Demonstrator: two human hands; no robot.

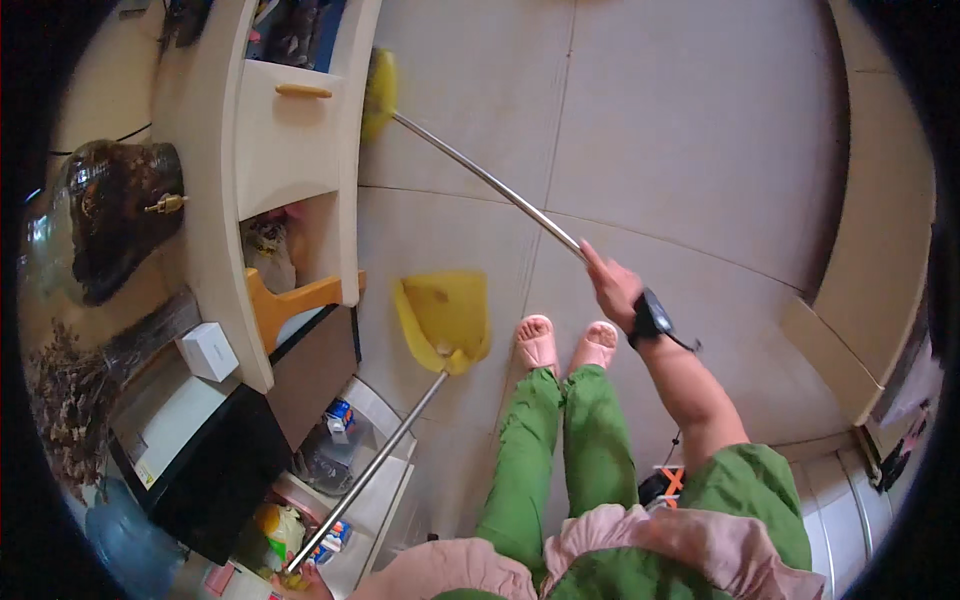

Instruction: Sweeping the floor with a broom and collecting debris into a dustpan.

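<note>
My right hand (616,291), with a black watch on the wrist, grips the metal handle of a broom (487,178). The broom's yellow head (382,86) rests at the foot of the cream cabinet, its bristles partly hidden against the base. At the lower left my left hand (306,583) holds the top of the metal handle of a long-handled dustpan (375,463). The yellow dustpan pan (444,315) lies on the floor left of my feet, with a small dark patch and a pale bit in it.
A cream cabinet (289,142) runs along the left, an orange wooden piece (300,300) jutting from it. Below stand a black appliance (217,472) and a shelf unit with packets. My pink slippers (536,341) are on the tiled floor (675,135). Beige furniture (874,210) lines the right.
</note>
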